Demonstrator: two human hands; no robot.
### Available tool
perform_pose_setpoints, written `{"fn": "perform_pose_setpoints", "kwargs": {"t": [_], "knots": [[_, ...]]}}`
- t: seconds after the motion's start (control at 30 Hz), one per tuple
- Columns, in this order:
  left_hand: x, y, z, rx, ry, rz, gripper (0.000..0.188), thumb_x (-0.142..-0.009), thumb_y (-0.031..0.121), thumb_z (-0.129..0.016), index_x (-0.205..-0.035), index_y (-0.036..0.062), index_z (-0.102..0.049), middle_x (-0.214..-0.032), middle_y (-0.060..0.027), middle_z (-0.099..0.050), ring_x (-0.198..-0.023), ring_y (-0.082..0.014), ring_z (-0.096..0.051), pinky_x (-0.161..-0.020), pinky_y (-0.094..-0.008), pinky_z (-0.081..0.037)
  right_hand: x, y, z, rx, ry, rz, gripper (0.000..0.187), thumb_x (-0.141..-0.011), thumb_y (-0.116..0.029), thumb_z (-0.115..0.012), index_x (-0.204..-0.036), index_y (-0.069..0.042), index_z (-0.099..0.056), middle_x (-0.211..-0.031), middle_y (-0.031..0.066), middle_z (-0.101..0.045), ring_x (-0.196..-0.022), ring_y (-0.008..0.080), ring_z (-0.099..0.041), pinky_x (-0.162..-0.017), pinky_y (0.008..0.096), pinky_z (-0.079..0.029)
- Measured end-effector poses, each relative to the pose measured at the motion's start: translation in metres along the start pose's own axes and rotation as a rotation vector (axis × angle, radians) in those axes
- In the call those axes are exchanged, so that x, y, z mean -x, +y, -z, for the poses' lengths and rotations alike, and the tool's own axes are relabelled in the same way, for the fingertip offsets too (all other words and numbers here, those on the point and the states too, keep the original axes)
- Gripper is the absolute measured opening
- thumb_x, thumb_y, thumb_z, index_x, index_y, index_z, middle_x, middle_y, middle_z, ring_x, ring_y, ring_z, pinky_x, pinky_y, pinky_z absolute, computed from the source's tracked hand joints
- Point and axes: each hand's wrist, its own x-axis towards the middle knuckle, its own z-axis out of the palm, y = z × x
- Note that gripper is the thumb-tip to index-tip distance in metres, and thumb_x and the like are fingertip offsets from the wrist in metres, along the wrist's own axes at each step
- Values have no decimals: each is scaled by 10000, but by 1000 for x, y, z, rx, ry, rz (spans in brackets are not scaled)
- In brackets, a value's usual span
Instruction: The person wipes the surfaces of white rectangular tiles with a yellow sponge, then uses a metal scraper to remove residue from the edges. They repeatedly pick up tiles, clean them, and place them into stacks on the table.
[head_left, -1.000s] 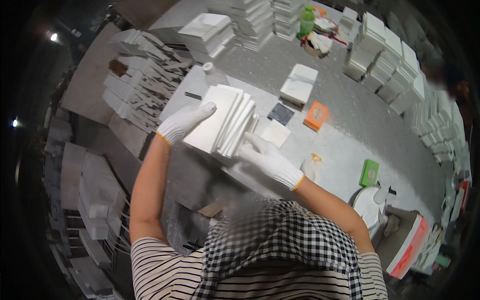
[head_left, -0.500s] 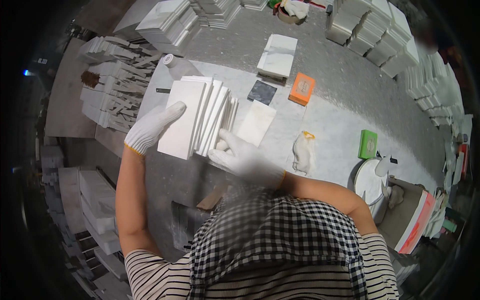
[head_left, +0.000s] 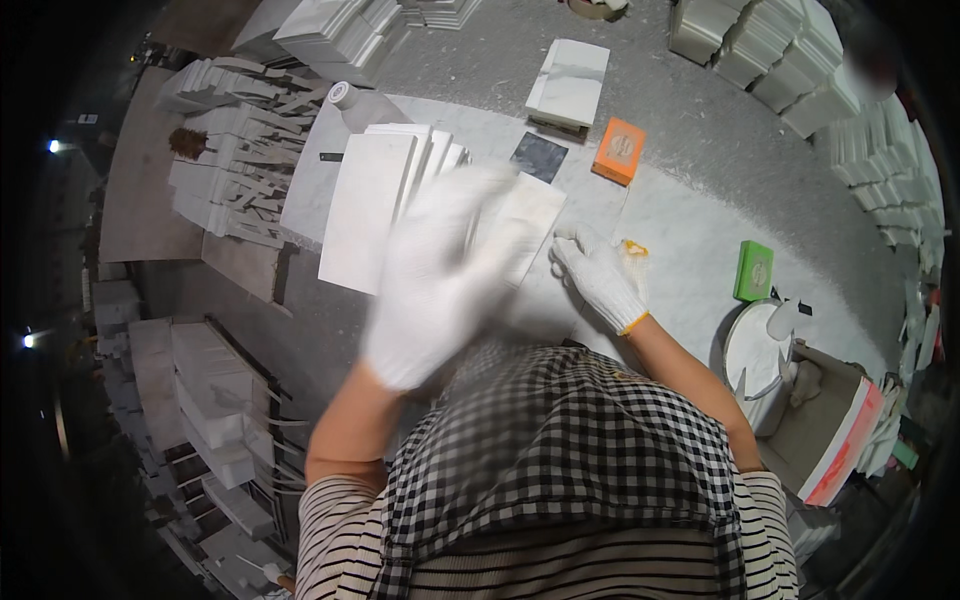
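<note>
My left hand (head_left: 440, 260), in a white knit glove, is raised and blurred in front of a row of white stone tiles (head_left: 365, 210). Its thumb stands apart from the fingers, and nothing shows between them. The row leans together near the table's front edge, its right part hidden by this hand. A single white tile (head_left: 537, 212) lies flat beside it, partly covered. At that tile's right edge is my right hand (head_left: 600, 278), gloved too, its fingers curled in; whatever they hold is too small to make out. Behind it sits a crumpled white cloth with yellow trim (head_left: 637, 262).
A dark square pad (head_left: 539, 157), an orange box (head_left: 619, 151) and a stack of marble tiles (head_left: 568, 85) stand farther back. A white bottle (head_left: 365, 105) is behind the row. A green box (head_left: 754, 271) and round white container (head_left: 755, 350) stand at right.
My left hand has left the row's left side and swung right across its front. My right hand has moved from the row to the flat tile's right edge. The view has shifted slightly.
</note>
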Motion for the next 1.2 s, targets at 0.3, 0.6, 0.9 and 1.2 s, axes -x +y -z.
{"fn": "perform_pose_setpoints", "kwargs": {"t": [0.3, 0.6, 0.9, 1.2], "knots": [[-25, -140, -136, -811, -30, 42, 729, -877, 410, -667, -1400, -36, -422, -1167, -269, -618, -1095, -435, -623, -988, -476, -489, 16, 14, -4, -190, -69, -114, 538, -972, -240, -573, -1415, 52, -480, -958, 62, -651, -807, 126, -612, -669, 294, -515], [-15, -174, -155, -896, -92, 267, 991, -813, 457, -720, -1517, -89, -286, -1239, -331, -609, -1033, -430, -671, -1019, -458, -475, 19, 13, -8, -346, -232, -91, 560, -992, -237, -555, -1499, -23, -450, -1328, 25, -594, -981, 81, -586, -741, 249, -532], [-15, -174, -146, -799, -73, 168, 930, -753, 459, -780, -1398, -82, -385, -1109, -235, -660, -832, -349, -715, -739, -440, -577, 44, -5, 0, -306, -222, -74, 222, -1008, -198, -566, -1152, -32, -596, -999, 56, -624, -846, 126, -615, -725, 266, -539], [-26, -104, -133, -774, -225, 354, 1016, -695, 396, -822, -1429, -71, -298, -1082, -269, -668, -959, -399, -699, -816, -470, -569, 35, 26, 13, -423, -286, 17, 281, -984, -324, -535, -1010, -44, -551, -786, 56, -589, -718, 195, -580, -639, 339, -490]]}}
